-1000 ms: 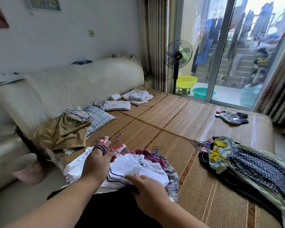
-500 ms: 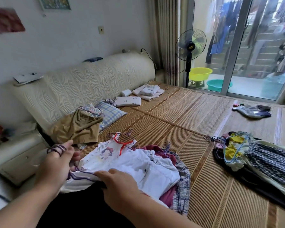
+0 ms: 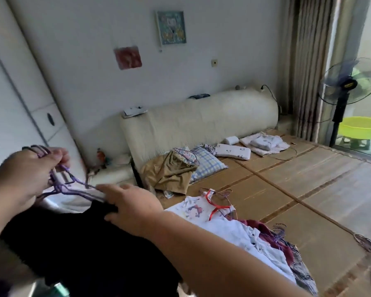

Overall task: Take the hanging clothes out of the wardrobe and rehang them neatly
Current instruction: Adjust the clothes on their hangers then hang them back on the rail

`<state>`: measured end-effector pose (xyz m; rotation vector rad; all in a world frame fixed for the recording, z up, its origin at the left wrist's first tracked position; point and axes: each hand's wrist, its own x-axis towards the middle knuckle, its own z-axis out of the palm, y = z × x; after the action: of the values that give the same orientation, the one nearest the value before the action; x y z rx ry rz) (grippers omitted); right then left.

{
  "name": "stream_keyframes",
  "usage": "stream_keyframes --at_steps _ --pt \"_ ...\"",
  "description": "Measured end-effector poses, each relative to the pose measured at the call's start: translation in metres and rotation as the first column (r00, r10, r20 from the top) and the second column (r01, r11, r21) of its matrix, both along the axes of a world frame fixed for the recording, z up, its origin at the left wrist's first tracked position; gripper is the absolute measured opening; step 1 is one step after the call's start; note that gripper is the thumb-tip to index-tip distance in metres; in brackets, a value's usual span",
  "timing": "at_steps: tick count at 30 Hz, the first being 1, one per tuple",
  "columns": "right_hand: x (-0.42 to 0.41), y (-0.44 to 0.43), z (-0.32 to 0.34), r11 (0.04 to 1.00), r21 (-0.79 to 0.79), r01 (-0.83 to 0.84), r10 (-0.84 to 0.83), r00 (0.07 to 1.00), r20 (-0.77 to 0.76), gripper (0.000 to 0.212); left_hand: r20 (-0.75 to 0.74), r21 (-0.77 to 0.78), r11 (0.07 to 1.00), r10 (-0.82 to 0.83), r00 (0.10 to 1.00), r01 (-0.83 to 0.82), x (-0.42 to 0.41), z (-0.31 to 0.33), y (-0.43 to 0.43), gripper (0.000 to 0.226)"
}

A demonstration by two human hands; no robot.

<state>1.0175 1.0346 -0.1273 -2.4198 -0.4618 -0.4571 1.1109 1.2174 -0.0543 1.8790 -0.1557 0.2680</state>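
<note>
My left hand (image 3: pixel 23 174) grips the hooks of purple wire hangers (image 3: pixel 69 187) at the left. A black garment (image 3: pixel 79 249) hangs from them and fills the lower left. My right hand (image 3: pixel 133 206) pinches the black garment's shoulder by the hanger arm; a white garment shows under the hanger. A pile of clothes (image 3: pixel 240 232) lies on the bed to the right: a white printed top, a white shirt, a maroon piece, a red hanger (image 3: pixel 215 205). White wardrobe doors (image 3: pixel 19 116) stand at the far left.
A woven mat covers the bed (image 3: pixel 308 189). Tan shorts on a hanger (image 3: pixel 171 170), a plaid pillow and folded linen lie along the cream headboard (image 3: pixel 201 121). A standing fan (image 3: pixel 347 86) and a green basin are at the right by the curtain. Loose hangers (image 3: pixel 368 245) lie at the right edge.
The view has swung left toward the wardrobe. My left hand lifted the purple hangers up and left, the black garment came off the pile, and my right hand moved onto its shoulder.
</note>
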Motion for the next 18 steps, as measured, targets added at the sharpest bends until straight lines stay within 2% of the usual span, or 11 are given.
stream_keyframes --at_steps 4,11,15,18 --pt "0.009 0.021 0.043 0.986 -0.122 -0.113 0.116 0.993 0.019 0.071 0.099 -0.031 0.997 0.080 0.992 -0.077 -0.015 0.057 0.035 0.023" --pt "0.035 0.101 0.117 0.964 -0.155 -0.216 0.237 0.962 0.138 0.058 0.214 -0.013 0.950 0.308 0.927 -0.312 -0.020 0.131 0.120 0.025" --pt "0.071 0.164 0.147 0.947 -0.156 -0.282 0.308 0.934 0.181 0.054 0.274 -0.019 0.878 0.464 0.842 -0.478 -0.006 0.157 0.187 0.025" --pt "0.103 0.215 0.168 0.926 -0.129 -0.354 0.374 0.906 0.198 0.051 0.305 -0.022 0.810 0.564 0.767 -0.587 0.020 0.179 0.236 0.014"
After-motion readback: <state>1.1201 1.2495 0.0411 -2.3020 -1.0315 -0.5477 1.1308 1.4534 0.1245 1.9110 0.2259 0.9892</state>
